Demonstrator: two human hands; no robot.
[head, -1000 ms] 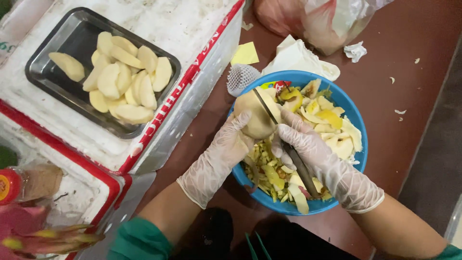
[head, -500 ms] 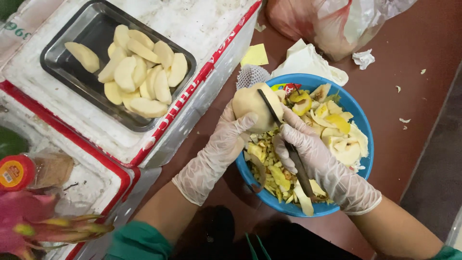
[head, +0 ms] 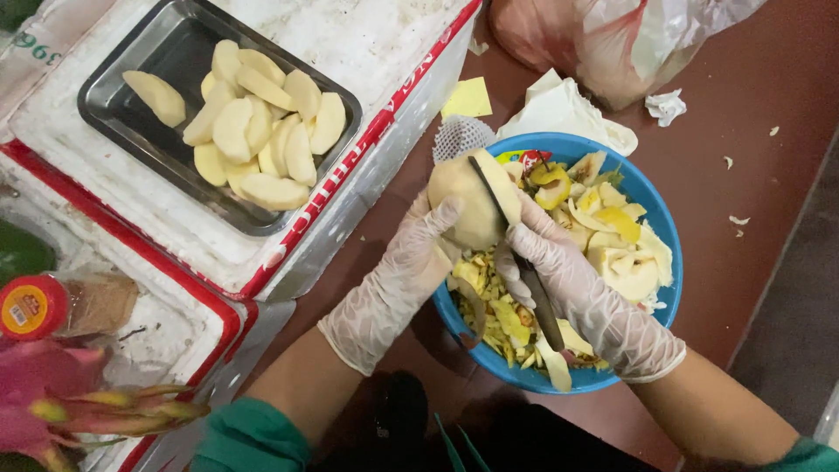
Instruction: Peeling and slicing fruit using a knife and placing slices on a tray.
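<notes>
From the head camera, looking straight down: the left hand point(head: 411, 267), in a thin clear glove, cups a pale peeled fruit point(head: 468, 203) over the near-left rim of a blue bowl point(head: 666, 229), its fingers point(head: 437, 218) wrapped round the fruit's left side. The right hand point(head: 572, 284), gloved too, has its fingers clenched on the handle of a knife point(head: 516, 249); the dark blade lies across the top of the fruit, its edge against the flesh. Whether the blade has bitten in or only rests on the surface I can't quite tell from here.

The bowl is heaped with peelings and scraps point(head: 603, 232), yellow and cream. To the left, a steel tray point(head: 131, 105) sits on a white foam box point(head: 367, 44) with red tape, holding a pile of cut slices point(head: 253, 131). A crumpled cloth point(head: 559, 109), a foam net sleeve point(head: 459, 135) and a plastic bag point(head: 612, 35) lie beyond the bowl on the brown tabletop point(head: 752, 175). A red-capped jar point(head: 31, 306) and a pink dragon fruit point(head: 52, 393) sit at lower left.

To cut well here, I'd judge the fruit wants a firm cradle with the left fingertips kept clear of the blade's path, the knife drawn steadily along one line, and the work kept over the bowl so that scraps drop inside.
</notes>
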